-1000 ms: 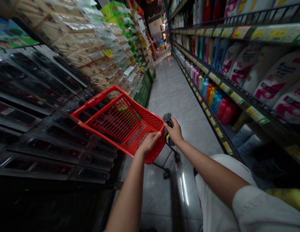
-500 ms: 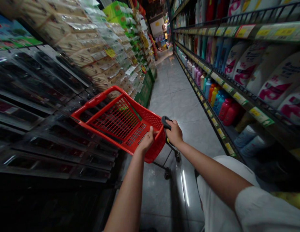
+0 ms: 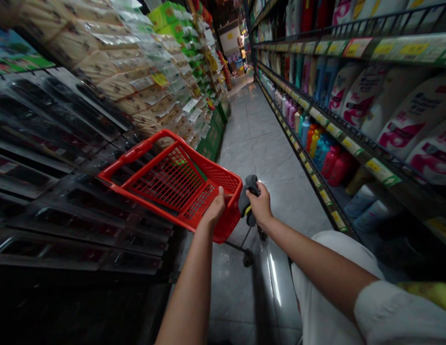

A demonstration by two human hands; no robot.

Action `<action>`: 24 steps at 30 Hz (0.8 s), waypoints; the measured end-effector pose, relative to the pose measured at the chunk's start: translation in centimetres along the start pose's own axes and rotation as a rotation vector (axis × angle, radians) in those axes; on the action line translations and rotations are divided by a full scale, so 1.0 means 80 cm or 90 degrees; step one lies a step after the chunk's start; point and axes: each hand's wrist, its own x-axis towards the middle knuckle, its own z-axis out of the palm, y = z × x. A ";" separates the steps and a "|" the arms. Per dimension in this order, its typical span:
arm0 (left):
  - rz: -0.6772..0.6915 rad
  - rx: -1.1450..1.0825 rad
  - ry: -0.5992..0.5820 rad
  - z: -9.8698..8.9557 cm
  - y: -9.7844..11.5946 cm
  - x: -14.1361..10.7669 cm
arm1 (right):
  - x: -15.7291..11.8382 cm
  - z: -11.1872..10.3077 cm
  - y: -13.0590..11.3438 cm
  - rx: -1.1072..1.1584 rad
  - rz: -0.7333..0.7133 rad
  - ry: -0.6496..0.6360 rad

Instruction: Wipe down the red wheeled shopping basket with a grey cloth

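A small red plastic shopping cart [image 3: 197,172] stands tilted in view in front of me, its basket bare inside where I can see it. My left hand [image 3: 214,210] is closed on the near rim, thumb up and the other fingers largely hidden. Just right of the basket, my right hand [image 3: 261,203] grips a dark grey item [image 3: 249,196] with a small yellow patch on it. Its kind is not clear; it hangs beside the cart's outer wall.
Shelves of shampoo bottles [image 3: 399,129] line the right side, with coloured bottles [image 3: 329,160] lower down. On the left are packaged goods on a rack [image 3: 75,206] and stacked paper packs [image 3: 118,72]. A grey tiled aisle [image 3: 244,124] runs ahead between them.
The dark grey item in my right hand has swung away from the basket's edge, and more of it shows. The cart and my left hand have shifted slightly left in view.
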 end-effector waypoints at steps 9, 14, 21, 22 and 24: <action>0.013 -0.027 -0.056 0.002 0.005 -0.001 | 0.016 0.020 0.000 0.125 0.048 -0.019; -0.005 -0.046 -0.043 0.003 0.008 -0.003 | -0.020 0.024 0.004 0.091 -0.007 -0.015; -0.028 -0.005 0.056 0.003 0.008 0.006 | -0.080 0.021 0.006 0.082 0.005 -0.111; -0.035 -0.002 0.063 0.003 0.008 0.007 | -0.088 0.019 0.007 0.078 0.010 -0.128; -0.045 -0.001 0.069 0.002 0.007 0.008 | -0.100 0.015 0.008 0.076 0.022 -0.168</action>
